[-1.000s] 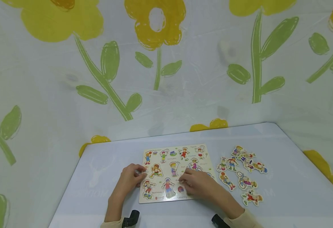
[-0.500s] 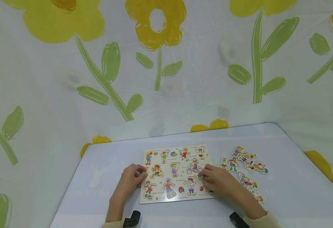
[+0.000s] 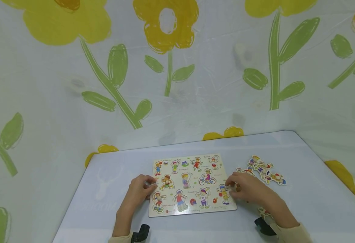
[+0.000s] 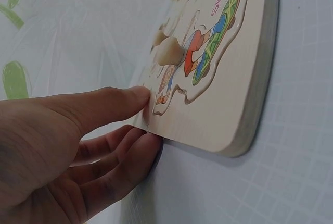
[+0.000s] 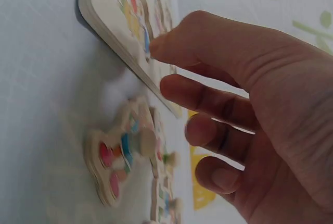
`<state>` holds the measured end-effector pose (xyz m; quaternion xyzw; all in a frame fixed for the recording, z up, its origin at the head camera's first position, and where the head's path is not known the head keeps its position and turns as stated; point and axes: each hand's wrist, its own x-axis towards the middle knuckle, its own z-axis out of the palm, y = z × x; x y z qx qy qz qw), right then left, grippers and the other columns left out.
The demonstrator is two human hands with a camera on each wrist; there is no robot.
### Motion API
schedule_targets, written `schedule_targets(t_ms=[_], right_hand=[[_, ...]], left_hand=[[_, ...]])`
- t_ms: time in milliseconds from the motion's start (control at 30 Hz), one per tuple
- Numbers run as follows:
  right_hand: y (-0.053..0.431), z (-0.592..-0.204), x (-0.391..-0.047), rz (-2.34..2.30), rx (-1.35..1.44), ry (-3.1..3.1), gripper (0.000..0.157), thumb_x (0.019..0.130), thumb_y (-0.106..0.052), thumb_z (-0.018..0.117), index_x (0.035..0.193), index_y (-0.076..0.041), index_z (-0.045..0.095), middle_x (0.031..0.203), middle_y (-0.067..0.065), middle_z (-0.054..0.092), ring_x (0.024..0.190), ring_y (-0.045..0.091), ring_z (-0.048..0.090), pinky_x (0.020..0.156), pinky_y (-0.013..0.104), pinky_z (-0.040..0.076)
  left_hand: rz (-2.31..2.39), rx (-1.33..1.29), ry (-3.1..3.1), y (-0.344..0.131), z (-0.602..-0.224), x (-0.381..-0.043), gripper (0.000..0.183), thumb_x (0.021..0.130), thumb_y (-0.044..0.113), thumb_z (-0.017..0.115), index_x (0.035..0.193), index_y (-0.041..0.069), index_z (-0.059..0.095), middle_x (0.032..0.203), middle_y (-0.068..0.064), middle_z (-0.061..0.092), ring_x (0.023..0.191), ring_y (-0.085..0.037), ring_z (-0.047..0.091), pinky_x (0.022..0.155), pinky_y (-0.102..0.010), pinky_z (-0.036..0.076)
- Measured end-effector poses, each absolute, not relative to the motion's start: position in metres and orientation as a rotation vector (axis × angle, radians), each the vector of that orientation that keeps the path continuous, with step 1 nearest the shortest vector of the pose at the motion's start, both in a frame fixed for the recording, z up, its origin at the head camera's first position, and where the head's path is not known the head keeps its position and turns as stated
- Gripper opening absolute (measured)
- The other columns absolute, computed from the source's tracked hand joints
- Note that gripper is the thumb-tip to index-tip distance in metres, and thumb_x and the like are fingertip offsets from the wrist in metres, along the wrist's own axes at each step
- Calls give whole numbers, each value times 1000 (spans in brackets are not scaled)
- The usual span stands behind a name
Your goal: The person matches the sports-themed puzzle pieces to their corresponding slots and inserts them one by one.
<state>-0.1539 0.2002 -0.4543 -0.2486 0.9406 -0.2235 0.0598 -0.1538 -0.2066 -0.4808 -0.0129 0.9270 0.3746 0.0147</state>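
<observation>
A wooden peg puzzle board [image 3: 177,184] with printed sports figures lies on the white table in the head view. My left hand [image 3: 138,189] pinches its left edge; in the left wrist view the thumb [image 4: 138,98] is on the face, fingers curled at the underside. A skateboarder piece with a round knob [image 4: 169,52] sits near that corner. Beside the board's right edge, my right hand [image 3: 253,190] holds nothing, thumb [image 5: 179,39] and fingers apart. Below it in the right wrist view lies a knobbed puzzle piece [image 5: 122,156], on the table.
Several loose puzzle pieces [image 3: 266,167] are clustered right of the board, some hidden under my right hand and forearm. The white table [image 3: 110,168] meets a flower-printed cloth [image 3: 213,84] behind. A black wrist camera [image 3: 263,226] shows at my right cuff.
My right hand has moved right across the board to its right edge, uncovering the bicycle, baseball and table tennis figures. My left hand has stayed at the left edge.
</observation>
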Motion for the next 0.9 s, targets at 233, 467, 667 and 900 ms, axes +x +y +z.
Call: schedule_targets(t_ms=[233,467,667,900], right_hand=[[216,-450,-157,-757,-715,2731,15,82,-13,75,94,-20,69,81,-11,59,74,4,51,63,21,44],[229,-448,-157,-776,-654,2678,15,80,-15,76,90,-23,69,86,-11,63,75,3,53,63,22,47],[235,-446,-157,-777,-612,2646,15,80,-15,76,90,-24,70,83,-12,62,75,4,51,63,22,45],[238,-448,-157,-794,-611,2611,11,81,-14,76,86,-22,70,78,-12,61,68,2,50,59,22,45]], left_hand=[[1172,-45,2888,-206,-481,-154,17,86,14,74,102,9,71,100,-7,61,71,-12,56,52,-18,49],[1125,-55,2932,-204,-479,-153,15,86,16,74,99,10,71,98,-6,61,71,-12,55,51,-18,48],[1098,-70,2959,-203,-478,-155,13,86,16,75,97,11,71,96,-5,61,71,-12,54,50,-19,47],[1009,-24,3035,-201,-483,-157,9,86,17,74,92,11,71,89,-3,60,70,-10,51,52,-20,43]])
